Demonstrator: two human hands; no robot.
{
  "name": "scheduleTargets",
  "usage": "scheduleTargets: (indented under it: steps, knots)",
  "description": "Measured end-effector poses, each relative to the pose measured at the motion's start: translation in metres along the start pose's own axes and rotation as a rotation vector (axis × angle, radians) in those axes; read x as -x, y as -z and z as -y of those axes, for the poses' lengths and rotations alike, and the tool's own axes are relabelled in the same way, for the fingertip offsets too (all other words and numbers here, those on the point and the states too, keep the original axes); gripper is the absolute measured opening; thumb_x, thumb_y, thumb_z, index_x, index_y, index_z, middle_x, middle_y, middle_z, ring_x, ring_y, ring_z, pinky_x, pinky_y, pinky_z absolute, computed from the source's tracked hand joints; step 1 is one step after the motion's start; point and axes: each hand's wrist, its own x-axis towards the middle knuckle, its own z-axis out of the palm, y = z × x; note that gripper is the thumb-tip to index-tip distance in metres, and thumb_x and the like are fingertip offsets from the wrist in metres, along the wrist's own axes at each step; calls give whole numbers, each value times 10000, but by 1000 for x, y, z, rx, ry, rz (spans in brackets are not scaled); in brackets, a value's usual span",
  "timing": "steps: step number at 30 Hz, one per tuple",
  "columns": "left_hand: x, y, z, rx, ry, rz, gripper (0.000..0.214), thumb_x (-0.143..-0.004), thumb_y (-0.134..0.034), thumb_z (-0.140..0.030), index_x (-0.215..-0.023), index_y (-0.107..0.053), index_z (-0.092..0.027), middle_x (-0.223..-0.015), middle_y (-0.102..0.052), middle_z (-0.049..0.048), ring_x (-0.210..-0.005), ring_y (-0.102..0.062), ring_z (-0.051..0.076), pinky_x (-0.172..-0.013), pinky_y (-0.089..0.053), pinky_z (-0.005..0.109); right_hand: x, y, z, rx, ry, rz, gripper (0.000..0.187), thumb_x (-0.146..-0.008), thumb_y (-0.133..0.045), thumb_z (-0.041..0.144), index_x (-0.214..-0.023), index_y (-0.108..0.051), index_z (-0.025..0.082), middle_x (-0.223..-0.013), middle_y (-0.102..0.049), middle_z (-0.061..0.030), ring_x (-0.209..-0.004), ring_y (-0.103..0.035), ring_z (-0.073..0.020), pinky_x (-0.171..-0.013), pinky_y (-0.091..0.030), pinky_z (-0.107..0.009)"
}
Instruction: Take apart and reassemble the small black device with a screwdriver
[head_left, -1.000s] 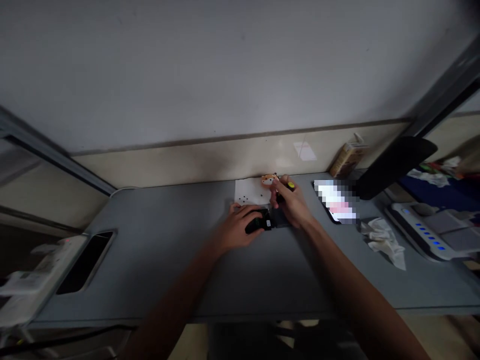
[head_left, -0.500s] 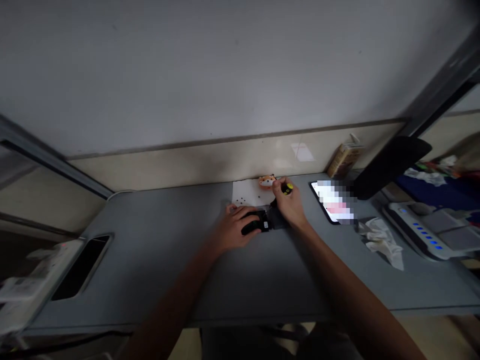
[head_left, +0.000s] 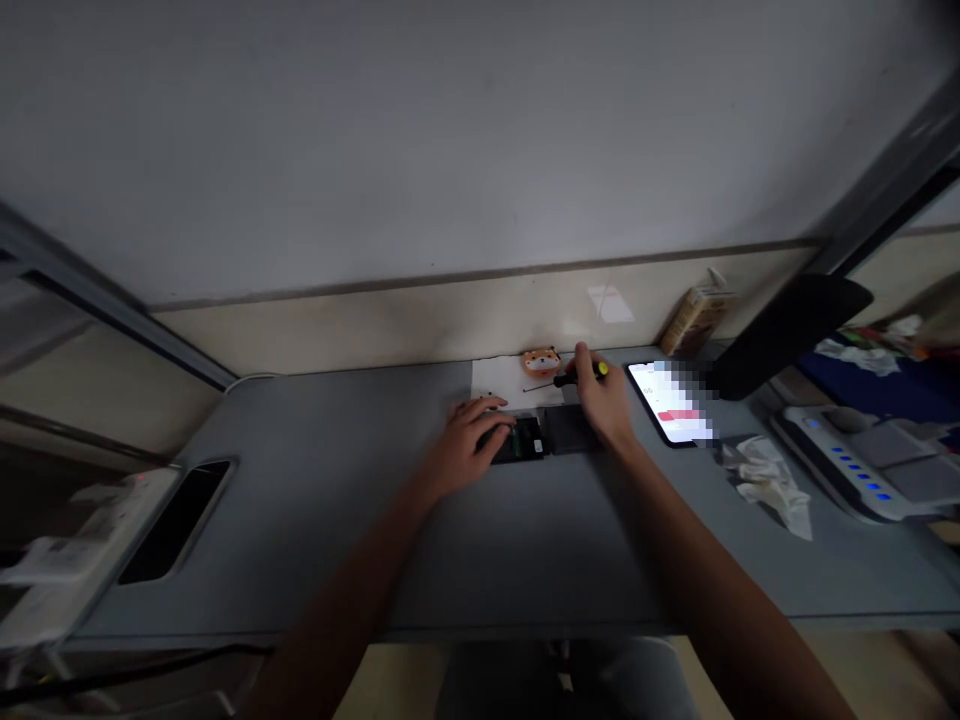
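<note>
My right hand point(head_left: 602, 398) is closed around a screwdriver point(head_left: 568, 378) with a black and yellow handle. The thin shaft points left, above a white sheet of paper point(head_left: 491, 373). My left hand point(head_left: 472, 445) rests with fingers spread at the left end of a flat black device point(head_left: 529, 440), whose opened body shows a bit of green inside. Beside it on the right, partly under my right wrist, lies a dark flat panel point(head_left: 571, 430). An orange and white animal-faced case point(head_left: 541, 361) sits at the paper's back edge. My left fingers hide part of the paper.
To the right stand a lit phone point(head_left: 667, 405), a drink carton point(head_left: 696, 318), a black upright object point(head_left: 795, 330), crumpled tissue point(head_left: 769, 480) and a white device with blue lights point(head_left: 847, 465). Another phone point(head_left: 178, 522) lies at the left edge of the grey table point(head_left: 330, 480).
My right hand has lifted away from the device and moved right; the screwdriver has swung from pointing down to lying nearly level. My left fingers have shifted back, uncovering more of the device.
</note>
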Motion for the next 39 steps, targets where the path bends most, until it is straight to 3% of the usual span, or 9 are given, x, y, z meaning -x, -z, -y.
scheduleTargets:
  steps: [5,11,19,26,39]
  knots:
    - [-4,-2,12,28,83,-182,341,-1070,-407,-315,-1070,-742,-251,-1208,-712,61,-1168,-652,210,-1054,-456,406,2,-3,-3,28,3,-27,658,-821,-436,858,-633,-562,241,-607,-621,-17,-643,-567,-197,-635,-420,-326]
    - [-6,-3,22,35,136,-273,240,-1027,-516,-320,-1046,-749,-264,-1105,-732,49,-1090,-679,206,-1007,-494,396,5,-3,0,29,24,-41,646,-826,-450,844,-629,-568,241,-604,-606,-15,-646,-551,-198,-634,-395,-323]
    - [-7,-6,25,8,144,-282,196,-1001,-569,-318,-1050,-753,-269,-1093,-728,40,-1067,-682,208,-1010,-504,407,5,-3,-1,9,38,-62,635,-831,-464,837,-636,-578,243,-606,-599,-11,-647,-558,-203,-638,-408,-329]
    - [-7,-6,23,68,178,-228,203,-934,-691,-350,-1119,-743,-285,-1160,-716,49,-1116,-680,235,-1029,-507,440,7,-8,3,-168,-117,-24,671,-746,-517,890,-623,-576,233,-614,-603,-11,-575,-506,-160,-544,-388,-302]
    - [-8,-12,30,119,149,-224,99,-942,-695,-305,-936,-782,-259,-1018,-743,40,-964,-706,205,-960,-524,413,15,-16,4,-201,-161,62,708,-702,-535,914,-606,-596,216,-561,-522,12,-531,-461,-131,-495,-337,-269]
